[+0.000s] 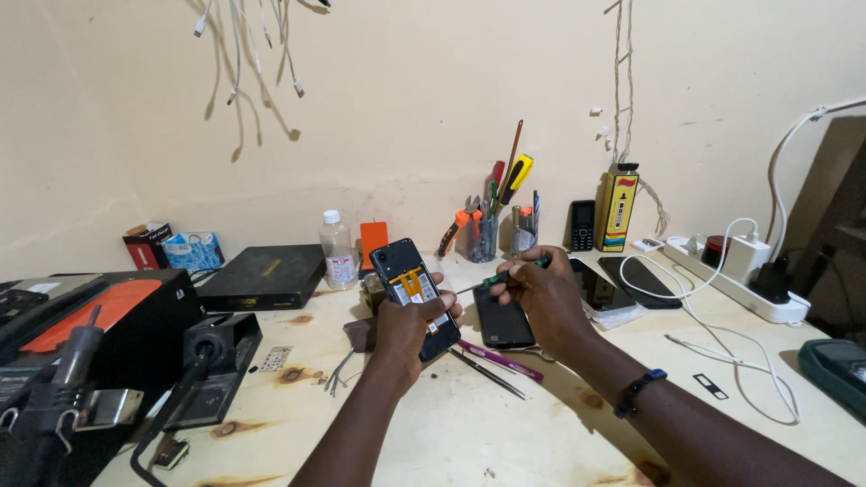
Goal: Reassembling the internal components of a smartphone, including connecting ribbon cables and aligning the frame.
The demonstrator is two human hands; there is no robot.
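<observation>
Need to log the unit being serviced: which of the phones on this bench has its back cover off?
The phone held up in the left hand, yellow and orange parts exposed. The other phones lie closed on the table or stand at the wall.

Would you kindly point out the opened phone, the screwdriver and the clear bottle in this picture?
opened phone point(410, 284): head view, on its exposed back interior.
screwdriver point(501, 279): head view, on the green handle by the right hand's fingers.
clear bottle point(338, 252): head view, on its body.
</observation>
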